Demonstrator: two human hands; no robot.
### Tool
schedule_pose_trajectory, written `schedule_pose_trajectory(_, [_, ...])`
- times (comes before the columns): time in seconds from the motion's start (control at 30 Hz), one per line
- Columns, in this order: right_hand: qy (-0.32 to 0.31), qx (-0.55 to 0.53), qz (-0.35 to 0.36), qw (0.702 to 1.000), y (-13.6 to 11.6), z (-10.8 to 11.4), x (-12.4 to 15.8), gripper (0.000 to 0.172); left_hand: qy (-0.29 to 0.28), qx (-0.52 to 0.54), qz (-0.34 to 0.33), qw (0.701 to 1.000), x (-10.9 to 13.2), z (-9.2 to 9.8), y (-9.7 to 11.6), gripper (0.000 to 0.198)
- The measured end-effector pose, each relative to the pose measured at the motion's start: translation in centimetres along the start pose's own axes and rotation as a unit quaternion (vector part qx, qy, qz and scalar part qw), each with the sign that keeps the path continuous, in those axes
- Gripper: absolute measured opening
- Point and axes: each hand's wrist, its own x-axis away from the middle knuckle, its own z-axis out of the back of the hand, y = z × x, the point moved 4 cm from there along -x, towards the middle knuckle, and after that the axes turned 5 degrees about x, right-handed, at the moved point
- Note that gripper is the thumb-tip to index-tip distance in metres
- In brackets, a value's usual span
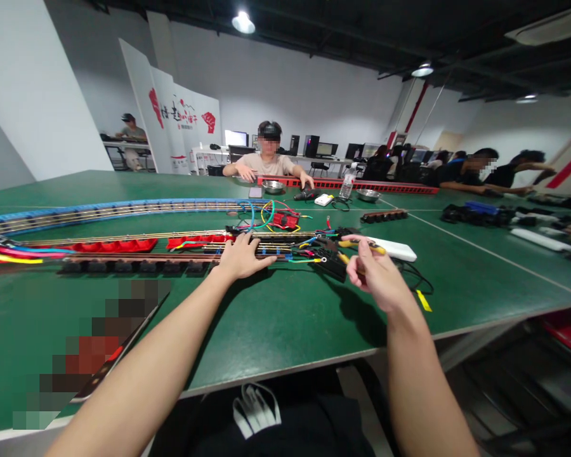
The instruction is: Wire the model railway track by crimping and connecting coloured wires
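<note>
A green counter (290, 343) spreads beneath ceiling lamps (243, 23), a white wall (285, 82) behind. Back from its front edge, the left hand (240, 257) lies spread on brown-topped strips (171, 258); the right hand (375, 273) curls around yellow-handled pliers (378, 249), their tips hard to make out. Pixelation hides part of the near left corner; blue track (124, 211) is cut off at left.

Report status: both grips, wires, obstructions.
Left grip spread over wired strips. Right grip holding yellow-handled pliers. Ring-tipped wire ends between grips. White block close beyond right grip.
</note>
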Motion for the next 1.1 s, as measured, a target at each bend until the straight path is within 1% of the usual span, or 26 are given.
schedule_pose_trajectory(0.07, [-0.055, -0.019, -0.023, 0.998, 0.9, -1.5, 1.4, 0.058, -0.003, 0.002, 0.000, 1.000, 0.0, 0.0, 0.0, 0.081])
schedule_pose_trajectory(0.13, [-0.080, -0.035, -0.041, 0.995, 1.9, -2.7, 1.9, 0.059, -0.002, 0.003, -0.001, 1.000, 0.0, 0.0, 0.0, 0.082])
schedule_pose_trajectory(0.23, [-0.072, -0.047, -0.051, 0.995, 2.8, -3.6, 1.7, 0.060, 0.006, 0.002, -0.007, 1.000, 0.0, -0.1, 0.0, 0.084])
schedule_pose_trajectory(0.37, [-0.066, -0.050, -0.050, 0.995, 2.7, -3.5, 1.7, 0.060, 0.013, -0.002, -0.012, 1.000, 0.0, -0.2, -0.1, 0.087])
schedule_pose_trajectory(0.5, [-0.078, -0.057, -0.060, 0.994, 2.8, -3.4, 2.0, 0.060, 0.013, -0.007, -0.010, 1.000, 0.0, -0.2, -0.1, 0.086])
schedule_pose_trajectory(0.7, [-0.109, -0.074, -0.056, 0.990, 3.0, -4.7, 2.0, 0.063, 0.010, -0.003, -0.010, 1.000, 0.0, -0.2, -0.1, 0.086])
schedule_pose_trajectory(0.8, [-0.106, -0.082, -0.049, 0.990, 2.9, -5.0, 2.1, 0.067, 0.011, -0.006, -0.009, 1.000, 0.0, -0.2, -0.1, 0.088])
schedule_pose_trajectory(0.87, [-0.094, -0.086, -0.043, 0.991, 2.9, -5.2, 2.2, 0.068, 0.008, -0.007, -0.009, 1.000, 0.0, -0.2, 0.0, 0.090])
schedule_pose_trajectory(1.1, [-0.050, -0.084, 0.004, 0.995, 2.4, -6.3, 2.8, 0.060, 0.006, -0.010, -0.013, 1.000, 0.0, -0.1, 0.1, 0.090])
